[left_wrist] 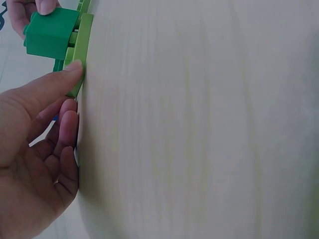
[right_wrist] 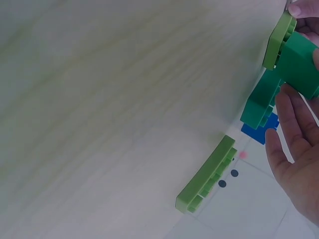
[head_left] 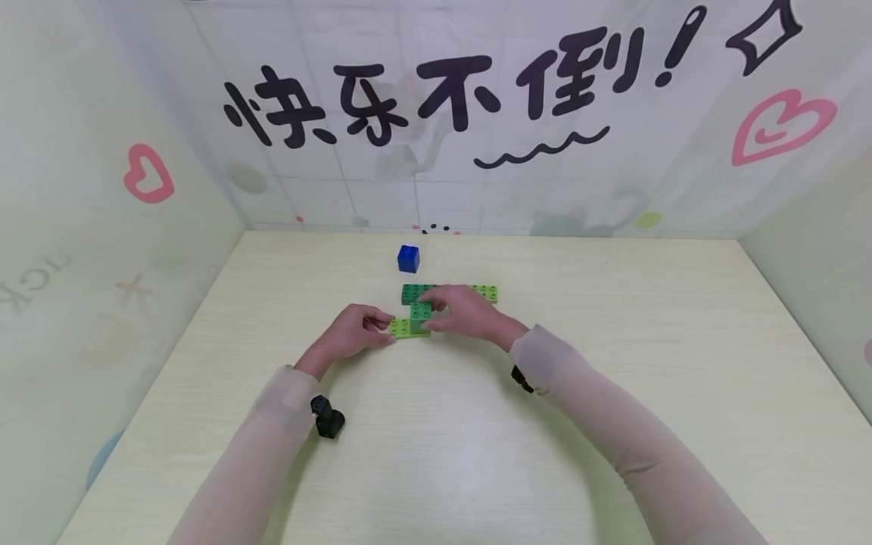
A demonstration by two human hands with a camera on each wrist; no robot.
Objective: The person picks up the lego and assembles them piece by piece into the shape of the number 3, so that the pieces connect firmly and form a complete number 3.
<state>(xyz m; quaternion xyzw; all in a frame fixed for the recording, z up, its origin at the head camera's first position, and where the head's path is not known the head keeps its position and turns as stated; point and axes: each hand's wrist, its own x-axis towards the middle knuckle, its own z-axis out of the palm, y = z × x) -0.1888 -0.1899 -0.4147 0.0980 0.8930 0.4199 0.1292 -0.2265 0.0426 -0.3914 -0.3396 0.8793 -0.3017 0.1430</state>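
A flat lime-green toy building brick (head_left: 399, 328) lies on the table, its left end pinched between the thumb and fingers of my left hand (head_left: 354, 331). My right hand (head_left: 470, 312) grips a smaller green brick (head_left: 421, 317) by its sides, thumb toward me. In the left wrist view this green brick (left_wrist: 52, 32) sits slightly tilted over the studs of the lime-green brick (left_wrist: 83, 45). Just behind them is a long dark green brick (head_left: 412, 293), partly covered by my right fingers; the right wrist view shows its side (right_wrist: 259, 102).
Another lime-green brick (head_left: 486, 293) lies behind my right hand, its left part hidden in the head view. Farther back stands a blue brick (head_left: 409, 259). A printed cloth wall (head_left: 436, 204) rises at the table's far edge, with side panels left and right.
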